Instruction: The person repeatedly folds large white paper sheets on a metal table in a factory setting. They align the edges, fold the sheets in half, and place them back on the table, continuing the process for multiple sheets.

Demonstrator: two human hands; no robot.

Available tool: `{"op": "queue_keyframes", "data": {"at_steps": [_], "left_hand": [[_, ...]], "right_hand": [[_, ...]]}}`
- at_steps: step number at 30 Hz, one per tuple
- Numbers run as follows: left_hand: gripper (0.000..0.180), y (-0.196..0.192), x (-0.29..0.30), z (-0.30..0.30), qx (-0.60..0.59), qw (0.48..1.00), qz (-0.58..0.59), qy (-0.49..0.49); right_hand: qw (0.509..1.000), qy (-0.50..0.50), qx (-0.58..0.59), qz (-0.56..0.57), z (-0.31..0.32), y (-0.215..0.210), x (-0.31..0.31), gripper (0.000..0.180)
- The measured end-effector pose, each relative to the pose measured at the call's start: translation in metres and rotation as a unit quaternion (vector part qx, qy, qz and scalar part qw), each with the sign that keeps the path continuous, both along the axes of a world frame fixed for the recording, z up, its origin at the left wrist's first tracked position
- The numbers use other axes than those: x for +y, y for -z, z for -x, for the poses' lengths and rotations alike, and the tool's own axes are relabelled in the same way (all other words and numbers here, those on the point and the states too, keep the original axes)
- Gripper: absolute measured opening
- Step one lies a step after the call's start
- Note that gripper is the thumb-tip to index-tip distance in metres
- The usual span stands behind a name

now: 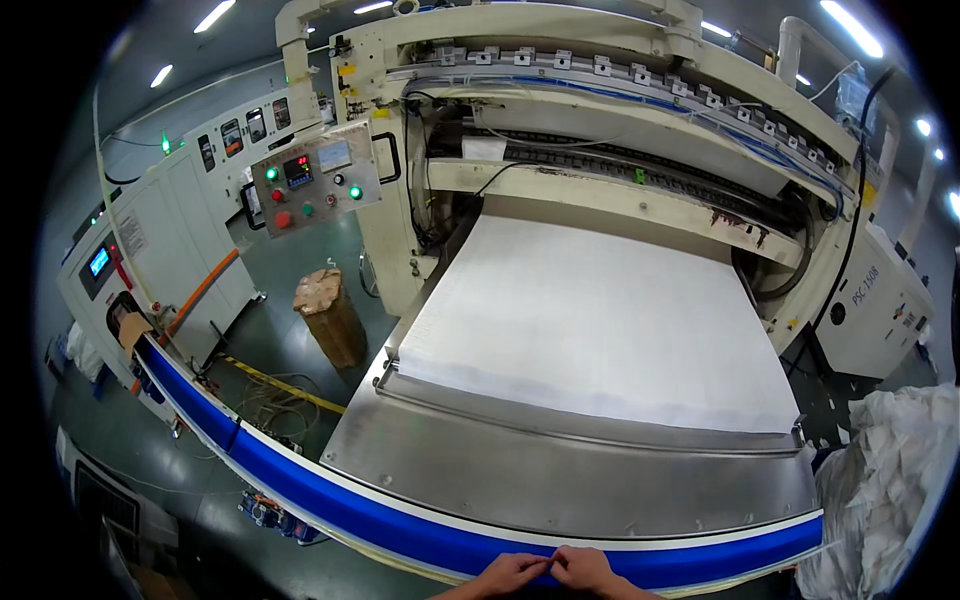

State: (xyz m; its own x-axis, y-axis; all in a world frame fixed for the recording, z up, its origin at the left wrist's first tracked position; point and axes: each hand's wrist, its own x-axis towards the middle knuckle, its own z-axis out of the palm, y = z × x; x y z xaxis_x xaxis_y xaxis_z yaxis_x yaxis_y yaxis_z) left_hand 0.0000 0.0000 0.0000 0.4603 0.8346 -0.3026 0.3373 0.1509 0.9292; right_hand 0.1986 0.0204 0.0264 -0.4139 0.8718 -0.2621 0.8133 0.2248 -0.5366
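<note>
At the lower edge, my left hand [508,572] and my right hand [584,570] meet with their fingertips nearly touching, above the near edge of a blue conveyor belt [420,525]. Both hands are closed, thumbs and fingers pinched together. Whatever may be between the fingertips is too small to make out. Beyond the belt lies a bare steel plate [560,480] with a thin metal bar [600,432] across it. Behind that bar, a wide white sheet [600,310] lies flat, running back under a large cream machine [600,190].
A control panel [318,180] with lit buttons hangs at the machine's left. A brown wrapped bundle [335,325] stands on the floor beside it. Crumpled white sheeting [890,470] is heaped at the right. The belt runs left to a white cabinet [165,250].
</note>
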Motion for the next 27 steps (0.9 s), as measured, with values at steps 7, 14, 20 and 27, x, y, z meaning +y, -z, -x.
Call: {"op": "queue_keyframes", "data": {"at_steps": [7,14,20,27], "left_hand": [[0.028,0.001,0.001,0.0,0.022,0.994,-0.104,-0.032],[0.026,-0.006,0.002,-0.001,0.064,0.988,-0.105,-0.09],[0.029,-0.007,0.003,0.0,0.088,0.989,-0.096,-0.074],[0.03,-0.016,0.005,0.001,0.12,0.99,-0.052,-0.05]], "right_hand": [[0.999,0.025,-0.01,0.019,0.004,0.0,0.001,0.028],[0.993,0.029,0.113,0.03,-0.002,0.008,-0.002,0.026],[0.99,-0.02,0.123,0.06,0.001,0.01,0.001,0.026],[0.983,0.004,0.153,0.102,0.002,-0.001,0.0,0.031]]}}
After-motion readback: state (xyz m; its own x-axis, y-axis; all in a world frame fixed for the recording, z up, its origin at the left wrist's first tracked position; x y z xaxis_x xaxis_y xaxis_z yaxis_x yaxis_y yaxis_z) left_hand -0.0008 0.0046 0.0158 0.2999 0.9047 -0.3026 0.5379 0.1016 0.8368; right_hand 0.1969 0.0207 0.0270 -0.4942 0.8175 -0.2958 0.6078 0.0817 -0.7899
